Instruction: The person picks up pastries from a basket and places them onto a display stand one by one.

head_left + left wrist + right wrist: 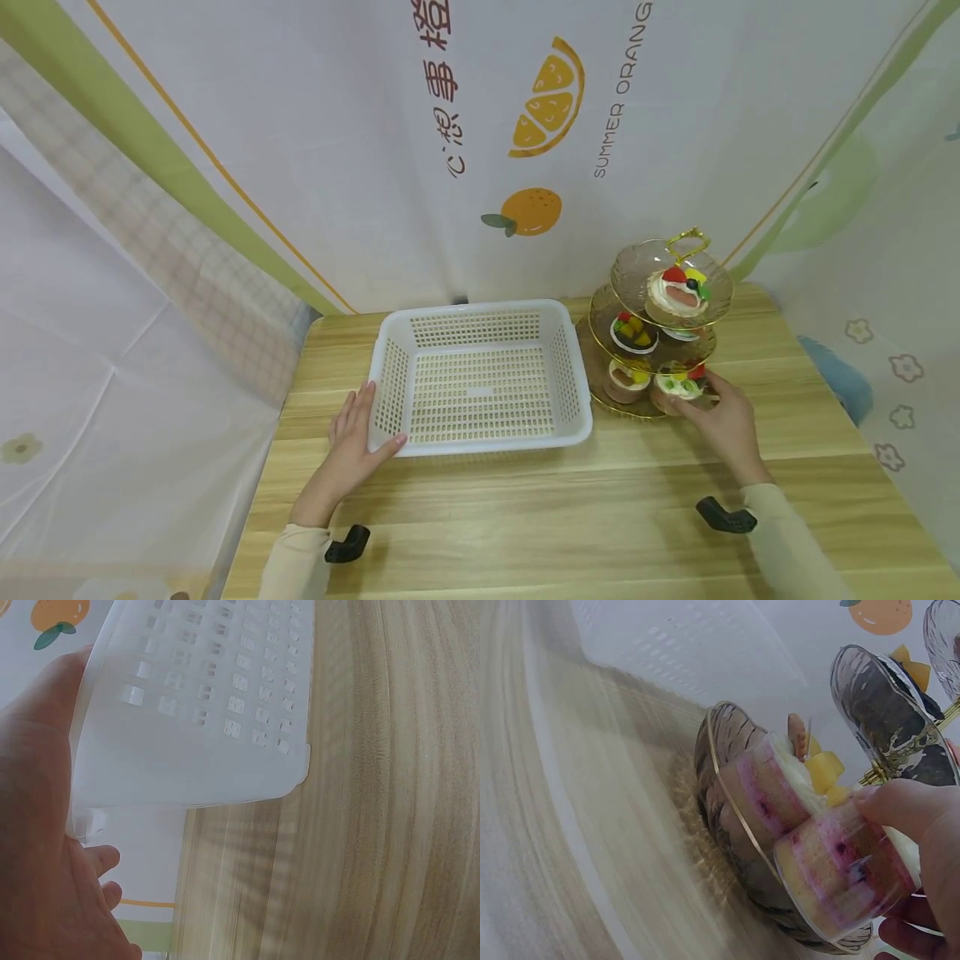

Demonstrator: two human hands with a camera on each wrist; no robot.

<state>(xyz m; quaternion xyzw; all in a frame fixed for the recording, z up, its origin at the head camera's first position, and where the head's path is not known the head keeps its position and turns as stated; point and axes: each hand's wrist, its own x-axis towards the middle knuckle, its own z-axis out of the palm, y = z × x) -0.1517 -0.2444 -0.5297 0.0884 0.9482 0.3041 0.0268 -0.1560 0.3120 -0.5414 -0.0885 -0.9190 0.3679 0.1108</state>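
Observation:
A white plastic basket [480, 392] with a perforated floor and walls stands on the table. My left hand [351, 442] rests on its front left corner, thumb along the front rim, fingers spread at the left side; the left wrist view shows the basket's wall [180, 742] beside the palm. At the lowest tier of a three-tier stand [622, 408], my right hand [727, 425] grips a layered cake cup [844, 874] between thumb and fingers. The cup tilts in the right wrist view, close beside another cake cup [626, 382] on that tier.
The stand's top tier bears a fruit tart [677, 296], its middle tier a dark fruit tart [633, 333]. The gold handle [688, 243] rises above. A printed curtain [360, 167] hangs behind the wooden table [525, 517].

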